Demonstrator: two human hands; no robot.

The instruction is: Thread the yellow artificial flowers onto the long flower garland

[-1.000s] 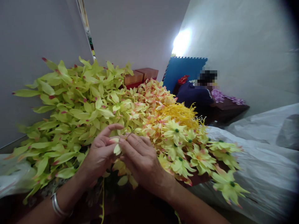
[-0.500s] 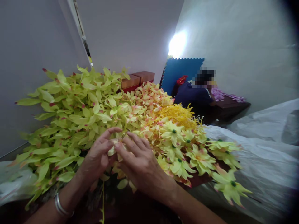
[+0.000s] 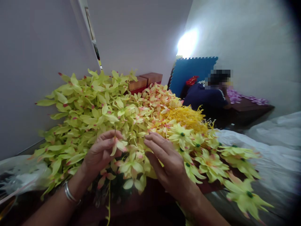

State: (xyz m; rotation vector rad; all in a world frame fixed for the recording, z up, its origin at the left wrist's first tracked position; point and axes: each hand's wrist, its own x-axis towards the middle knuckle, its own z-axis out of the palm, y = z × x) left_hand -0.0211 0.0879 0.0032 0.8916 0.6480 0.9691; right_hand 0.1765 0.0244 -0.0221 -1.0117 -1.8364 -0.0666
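Note:
Between its thumb and fingers, my left hand (image 3: 101,152) pinches a small artificial flower (image 3: 119,145), pale yellow with pink, whose thin stem points up. My right hand (image 3: 166,155) is apart from it on the right, fingers stretched and slightly curved with nothing in them. Its fingertips hover close to the pink-and-yellow petal pieces (image 3: 158,97). A big heap of yellow-green petal pieces (image 3: 82,116) with pink tips lies behind my left hand. Yellow stringy strands (image 3: 187,116) sit beyond my right hand. Larger star-shaped flowers (image 3: 209,164) with green centres lie to the right of it.
Brown and red boxes (image 3: 150,79) stand behind the heap. White plastic sheeting (image 3: 277,160) spreads at the right, and a clear plastic bag (image 3: 25,174) lies at the left. Farther back, a person in dark blue (image 3: 203,97) sits by a low table (image 3: 256,108) with purple petals.
My hands have separated: the right has moved away to the right and let go, while the left keeps the small flower. The view has shifted slightly left.

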